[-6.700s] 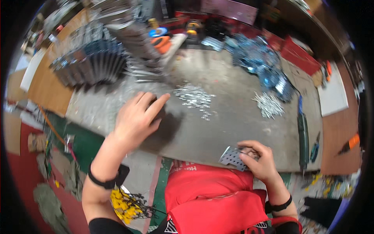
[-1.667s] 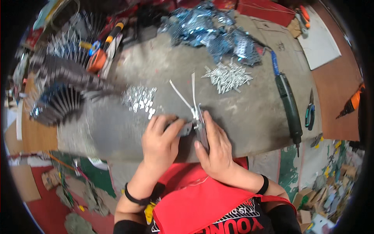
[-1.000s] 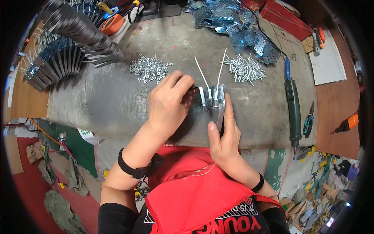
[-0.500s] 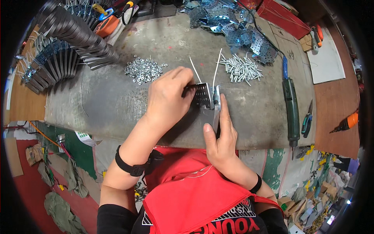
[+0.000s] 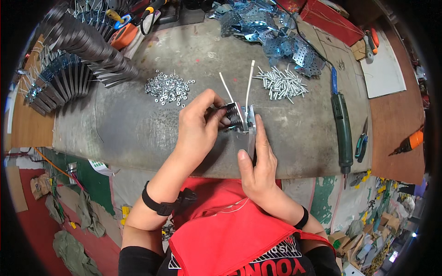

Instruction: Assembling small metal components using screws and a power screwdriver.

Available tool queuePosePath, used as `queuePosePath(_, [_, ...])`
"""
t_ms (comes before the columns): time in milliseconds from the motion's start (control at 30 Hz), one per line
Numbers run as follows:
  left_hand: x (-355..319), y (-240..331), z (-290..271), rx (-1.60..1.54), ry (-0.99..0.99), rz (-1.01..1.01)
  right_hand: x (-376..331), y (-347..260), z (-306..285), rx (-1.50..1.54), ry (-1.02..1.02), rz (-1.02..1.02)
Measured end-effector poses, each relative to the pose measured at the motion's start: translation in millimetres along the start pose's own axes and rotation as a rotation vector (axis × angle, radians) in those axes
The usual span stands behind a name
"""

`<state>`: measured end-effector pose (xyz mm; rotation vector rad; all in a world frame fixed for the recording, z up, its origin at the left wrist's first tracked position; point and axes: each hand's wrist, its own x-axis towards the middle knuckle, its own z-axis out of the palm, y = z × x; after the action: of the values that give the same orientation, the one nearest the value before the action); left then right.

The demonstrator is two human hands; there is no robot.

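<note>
My left hand (image 5: 195, 126) pinches a dark perforated metal bracket (image 5: 234, 117) between thumb and fingers. The bracket stands against the far end of a grey metal block (image 5: 244, 141), which looks like a stack of plates. My right hand (image 5: 260, 172) holds this block, fingers stretched along its right side and thumb at its near left. Two stiff white wires (image 5: 250, 87) rise from the far end, spread apart. Beyond my left hand lies a heap of small nuts (image 5: 168, 87); a heap of screws (image 5: 282, 84) lies beyond my right.
Blue-tinted perforated plates (image 5: 294, 51) are piled at the back. At right lie a dark green electric screwdriver (image 5: 343, 131) with a cable and small pliers (image 5: 361, 143). Stacked dark metal pieces with wires (image 5: 69, 83) fill the left back. A red box (image 5: 331, 20) stands far right.
My left fingers have shifted slightly nearer and left with the bracket, which is tilted differently. The wires have swung slightly. My right hand keeps its hold on the block.
</note>
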<state>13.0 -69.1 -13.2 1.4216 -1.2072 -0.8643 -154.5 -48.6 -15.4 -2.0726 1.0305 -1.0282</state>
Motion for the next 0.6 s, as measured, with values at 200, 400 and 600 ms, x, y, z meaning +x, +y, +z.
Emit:
queuePosePath(200, [-0.4, 3.3, 5.6, 0.032, 0.096, 0.146, -0.6, 1.1, -0.8, 0.031, 0.025, 0.011])
queuePosePath(400, [-1.3, 1.1, 1.6, 0.179, 0.049, 0.191, 1.3, 0.0, -0.7, 0.046, 0.002, 0.016])
queuePosePath(600, [-5.8, 17.0, 9.3, 0.163, 0.091, 0.043, -1.8, -2.9, 2.0, 0.021, 0.005, 0.021])
